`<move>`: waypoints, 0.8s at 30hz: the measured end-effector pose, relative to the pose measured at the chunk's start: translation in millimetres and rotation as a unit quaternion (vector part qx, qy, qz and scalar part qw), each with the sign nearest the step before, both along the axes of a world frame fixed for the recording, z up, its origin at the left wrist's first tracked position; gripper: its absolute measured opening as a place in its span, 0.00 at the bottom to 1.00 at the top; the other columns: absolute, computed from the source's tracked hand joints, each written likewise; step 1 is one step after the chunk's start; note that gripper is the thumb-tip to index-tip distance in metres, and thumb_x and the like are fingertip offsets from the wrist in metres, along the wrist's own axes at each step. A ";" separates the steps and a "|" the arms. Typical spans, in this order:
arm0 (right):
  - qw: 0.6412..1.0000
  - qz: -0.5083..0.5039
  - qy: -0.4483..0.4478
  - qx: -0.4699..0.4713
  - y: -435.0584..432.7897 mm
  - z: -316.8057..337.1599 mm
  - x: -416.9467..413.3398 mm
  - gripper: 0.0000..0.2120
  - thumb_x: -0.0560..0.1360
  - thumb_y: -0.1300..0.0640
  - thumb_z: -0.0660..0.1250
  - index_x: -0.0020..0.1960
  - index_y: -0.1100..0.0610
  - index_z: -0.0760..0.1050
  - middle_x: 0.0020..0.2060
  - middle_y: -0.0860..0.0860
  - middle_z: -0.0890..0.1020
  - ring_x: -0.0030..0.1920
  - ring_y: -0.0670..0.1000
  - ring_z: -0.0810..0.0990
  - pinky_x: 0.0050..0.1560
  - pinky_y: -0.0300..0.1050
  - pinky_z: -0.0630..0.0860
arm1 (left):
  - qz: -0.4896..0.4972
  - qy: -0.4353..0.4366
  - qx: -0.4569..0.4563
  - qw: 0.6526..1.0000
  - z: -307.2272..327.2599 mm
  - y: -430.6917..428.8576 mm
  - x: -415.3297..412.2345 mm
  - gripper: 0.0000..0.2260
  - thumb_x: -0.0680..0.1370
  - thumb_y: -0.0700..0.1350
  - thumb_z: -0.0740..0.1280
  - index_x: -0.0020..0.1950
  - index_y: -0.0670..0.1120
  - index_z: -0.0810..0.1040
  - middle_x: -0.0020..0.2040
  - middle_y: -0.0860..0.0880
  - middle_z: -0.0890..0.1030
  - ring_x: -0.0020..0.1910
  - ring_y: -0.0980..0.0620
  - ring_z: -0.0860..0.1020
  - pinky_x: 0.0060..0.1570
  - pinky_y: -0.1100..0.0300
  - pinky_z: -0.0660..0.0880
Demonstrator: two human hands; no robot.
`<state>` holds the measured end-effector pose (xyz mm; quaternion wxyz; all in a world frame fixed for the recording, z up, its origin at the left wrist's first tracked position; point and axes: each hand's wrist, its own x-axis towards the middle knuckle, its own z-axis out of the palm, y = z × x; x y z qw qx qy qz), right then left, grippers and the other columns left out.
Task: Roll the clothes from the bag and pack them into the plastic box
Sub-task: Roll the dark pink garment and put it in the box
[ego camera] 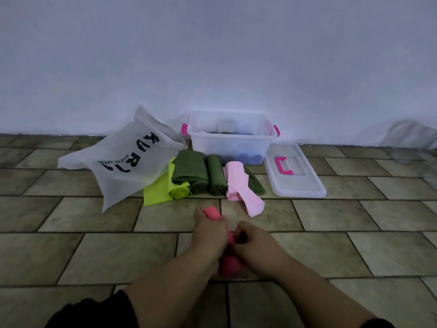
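Note:
A coral-pink garment (pixel 230 265), rolled tight, lies on the tiled floor between my hands. My left hand (pixel 209 227) grips its far end, which pokes out past my fingers. My right hand (pixel 250 237) pinches the roll at its middle. Further off stand a clear plastic box (pixel 233 144) with pink latches and dark rolls inside. In front of it lie a lime roll (pixel 178 191), two green rolls (pixel 201 172), and a loosely rolled pale pink piece (pixel 236 183). A white bag (pixel 127 163) with black lettering slumps to the left.
The box's clear lid (pixel 294 176) with a pink handle lies flat on the floor to the right of the box. A white wall runs behind everything. A faint clear plastic shape (pixel 409 140) sits at the far right by the wall.

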<state>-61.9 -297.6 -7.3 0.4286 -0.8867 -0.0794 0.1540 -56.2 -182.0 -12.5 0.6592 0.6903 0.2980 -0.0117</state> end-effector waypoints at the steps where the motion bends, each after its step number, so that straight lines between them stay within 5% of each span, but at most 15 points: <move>1: 0.999 -0.001 0.020 0.032 1.4 -1.4 -3.0 0.10 0.70 0.54 0.70 0.36 0.52 0.69 0.32 0.47 0.79 0.31 0.43 0.74 0.33 0.37 0.70 | 0.011 -0.005 -0.020 1.000 -0.8 2.1 -0.1 0.28 0.76 0.42 0.64 0.74 0.54 0.58 0.49 0.45 0.77 0.44 0.47 0.76 0.41 0.56 0.74; 4: 0.991 -0.023 0.079 0.110 1.4 1.6 0.5 0.09 0.71 0.54 0.70 0.37 0.52 0.71 0.29 0.45 0.78 0.30 0.42 0.73 0.32 0.35 0.69 | 0.018 -0.047 -0.094 0.994 -2.4 4.8 -1.0 0.28 0.76 0.37 0.64 0.72 0.55 0.61 0.47 0.50 0.76 0.39 0.50 0.77 0.37 0.57 0.76; 7: 0.967 -0.039 0.154 0.198 0.0 8.8 16.0 0.08 0.70 0.62 0.70 0.42 0.56 0.71 0.37 0.56 0.79 0.40 0.53 0.75 0.41 0.48 0.70 | -0.005 -0.085 -0.104 0.991 2.2 4.8 8.3 0.29 0.74 0.35 0.66 0.72 0.54 0.63 0.52 0.51 0.77 0.43 0.51 0.77 0.41 0.57 0.77; 10: 0.949 -0.031 0.202 0.239 -3.2 22.0 42.5 0.09 0.70 0.66 0.70 0.42 0.55 0.71 0.38 0.57 0.80 0.42 0.56 0.76 0.38 0.48 0.72 | -0.105 -0.077 0.045 0.990 18.6 13.5 35.6 0.31 0.74 0.43 0.68 0.75 0.51 0.58 0.64 0.45 0.74 0.51 0.51 0.76 0.46 0.61 0.72; 13: 0.938 -0.047 0.220 0.263 -10.8 41.4 85.2 0.09 0.71 0.67 0.70 0.43 0.56 0.72 0.40 0.58 0.81 0.42 0.57 0.78 0.40 0.50 0.75 | -0.219 -0.064 0.248 0.941 44.0 35.3 81.6 0.29 0.75 0.53 0.64 0.74 0.51 0.59 0.68 0.46 0.72 0.58 0.49 0.72 0.53 0.63 0.66; 15: 0.940 -0.051 0.212 0.264 -17.0 57.8 119.3 0.07 0.71 0.67 0.69 0.44 0.57 0.73 0.43 0.61 0.81 0.44 0.59 0.80 0.44 0.54 0.78 | -0.213 -0.089 0.377 0.897 61.0 53.6 116.3 0.25 0.74 0.60 0.58 0.69 0.52 0.64 0.68 0.46 0.71 0.63 0.46 0.71 0.61 0.51 0.67; 17: 0.951 -0.051 0.180 0.247 -22.0 76.3 155.9 0.06 0.71 0.66 0.68 0.43 0.56 0.74 0.38 0.57 0.81 0.37 0.55 0.82 0.35 0.49 0.78 | -0.185 -0.085 0.485 0.850 71.3 73.5 150.0 0.28 0.75 0.62 0.56 0.72 0.52 0.60 0.71 0.48 0.66 0.68 0.44 0.66 0.63 0.43 0.62; 21: 0.939 -0.103 0.089 0.315 -15.5 110.6 231.0 0.05 0.74 0.65 0.66 0.43 0.58 0.72 0.34 0.55 0.83 0.34 0.54 0.84 0.33 0.48 0.79 | -0.167 -0.015 0.545 0.822 76.6 102.7 205.6 0.34 0.77 0.63 0.53 0.77 0.45 0.51 0.77 0.46 0.56 0.74 0.45 0.57 0.69 0.40 0.53; 24: 0.964 -0.146 -0.008 0.223 10.2 116.7 280.9 0.03 0.74 0.63 0.67 0.45 0.59 0.73 0.43 0.60 0.81 0.38 0.57 0.84 0.37 0.53 0.81 | -0.180 0.021 0.527 0.830 74.1 104.7 227.0 0.33 0.78 0.63 0.51 0.76 0.42 0.53 0.75 0.44 0.61 0.72 0.43 0.61 0.70 0.41 0.52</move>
